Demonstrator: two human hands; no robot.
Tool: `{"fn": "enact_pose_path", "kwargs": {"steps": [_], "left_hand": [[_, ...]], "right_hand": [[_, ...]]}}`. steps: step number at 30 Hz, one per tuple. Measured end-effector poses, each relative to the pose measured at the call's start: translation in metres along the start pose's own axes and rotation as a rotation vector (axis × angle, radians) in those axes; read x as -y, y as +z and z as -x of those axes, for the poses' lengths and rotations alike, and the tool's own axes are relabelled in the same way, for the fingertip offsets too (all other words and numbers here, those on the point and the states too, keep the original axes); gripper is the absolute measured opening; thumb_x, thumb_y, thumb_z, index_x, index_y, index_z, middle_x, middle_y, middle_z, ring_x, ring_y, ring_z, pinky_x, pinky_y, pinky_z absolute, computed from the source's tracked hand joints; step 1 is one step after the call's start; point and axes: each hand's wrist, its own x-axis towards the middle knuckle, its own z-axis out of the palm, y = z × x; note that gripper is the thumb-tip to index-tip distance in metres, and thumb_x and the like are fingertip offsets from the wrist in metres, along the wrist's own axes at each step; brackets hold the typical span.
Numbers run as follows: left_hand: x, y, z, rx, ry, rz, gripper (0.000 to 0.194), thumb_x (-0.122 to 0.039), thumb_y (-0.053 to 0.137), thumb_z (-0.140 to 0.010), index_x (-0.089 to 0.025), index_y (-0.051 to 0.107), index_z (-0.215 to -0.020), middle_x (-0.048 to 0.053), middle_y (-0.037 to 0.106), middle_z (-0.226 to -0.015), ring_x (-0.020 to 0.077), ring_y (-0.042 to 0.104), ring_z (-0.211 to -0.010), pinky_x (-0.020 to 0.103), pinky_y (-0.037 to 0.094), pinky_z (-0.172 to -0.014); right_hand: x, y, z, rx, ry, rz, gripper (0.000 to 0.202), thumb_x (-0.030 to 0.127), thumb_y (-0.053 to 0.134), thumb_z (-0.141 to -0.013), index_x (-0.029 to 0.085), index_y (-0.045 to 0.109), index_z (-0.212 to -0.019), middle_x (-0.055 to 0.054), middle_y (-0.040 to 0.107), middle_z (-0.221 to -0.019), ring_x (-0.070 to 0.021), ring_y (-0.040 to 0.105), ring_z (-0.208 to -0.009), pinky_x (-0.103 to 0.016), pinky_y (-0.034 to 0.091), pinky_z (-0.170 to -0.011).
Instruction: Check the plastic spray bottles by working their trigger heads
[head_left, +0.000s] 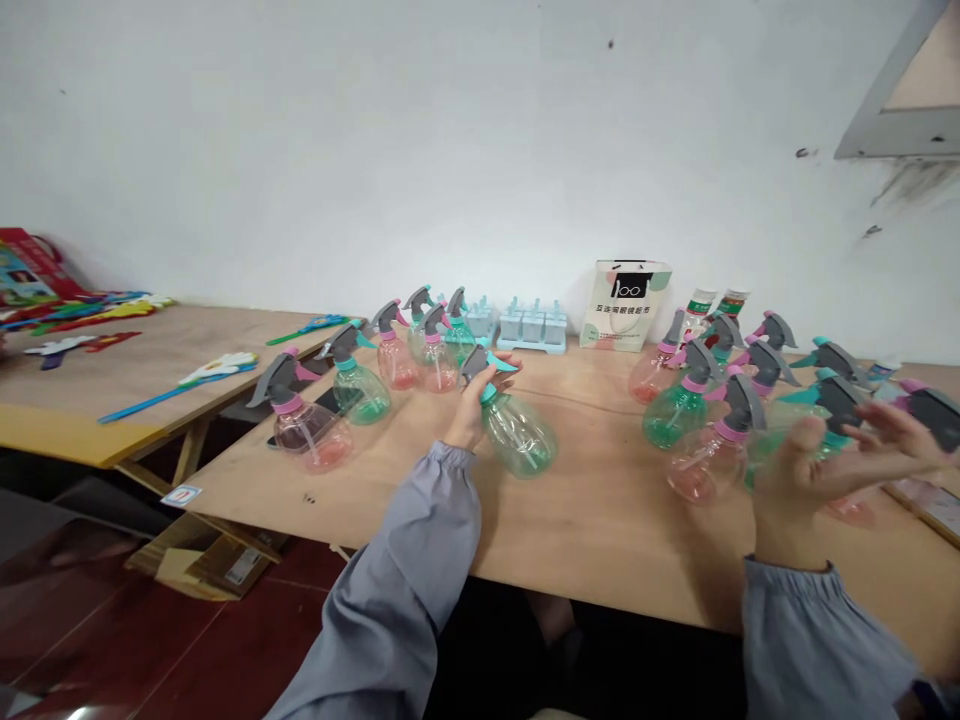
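White paper bag [625, 305] with unreadable Chinese characters, small floor tag [181, 495] marked "n"

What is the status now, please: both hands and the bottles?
Left hand grips green spray bottle by its neck. Right hand open, at right bottle cluster. Left bottle cluster stands close by.
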Motion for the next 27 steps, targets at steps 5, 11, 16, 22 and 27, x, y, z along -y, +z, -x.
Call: {"fn": "enact_pose_path", "kwargs": {"steps": [5,11,16,22,27], "left_hand": [[-0.005,-0.002,0.000,0.082,-0.066,0.097,0.043,-0.051,0.066,-0.074,-0.020,0.066,-0.104,0.010,0.075,-0.113,0.0306,0.062,-0.127,0.039,0.049,-0.098],[-0.013,-0.003,0.004,0.130,-0.109,0.136,0.037,-0.035,0.069,-0.068,-0.019,0.066,-0.101,0.011,0.074,-0.115,0.0324,0.061,-0.127,0.044,0.051,-0.102],[-0.013,-0.002,0.006,0.149,-0.127,0.134,0.035,-0.027,0.064,-0.063,-0.021,0.065,-0.097,0.009,0.075,-0.107,0.0322,0.063,-0.125,0.047,0.050,-0.104],[-0.004,-0.001,0.002,0.059,-0.111,0.067,0.029,-0.029,0.053,-0.057,-0.021,0.062,-0.083,0.008,0.073,-0.092,0.0310,0.068,-0.111,0.048,0.052,-0.096],[-0.001,0.000,0.004,0.023,-0.090,0.009,0.018,-0.030,0.052,-0.053,-0.021,0.052,-0.069,0.006,0.065,-0.081,0.0275,0.067,-0.099,0.043,0.052,-0.090]], "right_hand": [[-0.005,-0.001,0.029,0.086,0.322,0.039,0.053,0.062,0.070,-0.079,0.026,0.060,-0.116,-0.016,0.065,-0.107,-0.0367,0.066,-0.094,-0.058,0.052,-0.080],[0.024,0.038,0.051,0.345,0.191,-0.136,0.050,0.057,0.068,-0.082,0.021,0.055,-0.115,-0.011,0.065,-0.106,-0.0297,0.064,-0.097,-0.052,0.051,-0.089],[0.051,0.104,0.047,0.495,0.136,-0.276,0.049,0.056,0.068,-0.081,0.021,0.056,-0.113,-0.011,0.065,-0.108,-0.0294,0.064,-0.101,-0.050,0.051,-0.094],[0.051,0.153,0.051,0.440,0.148,-0.355,0.052,0.057,0.066,-0.081,0.019,0.053,-0.115,-0.015,0.065,-0.112,-0.0325,0.063,-0.107,-0.054,0.049,-0.098],[0.048,0.149,0.058,0.424,0.118,-0.392,0.053,0.054,0.064,-0.085,0.021,0.051,-0.124,-0.013,0.063,-0.119,-0.0301,0.061,-0.113,-0.052,0.046,-0.103]]}}
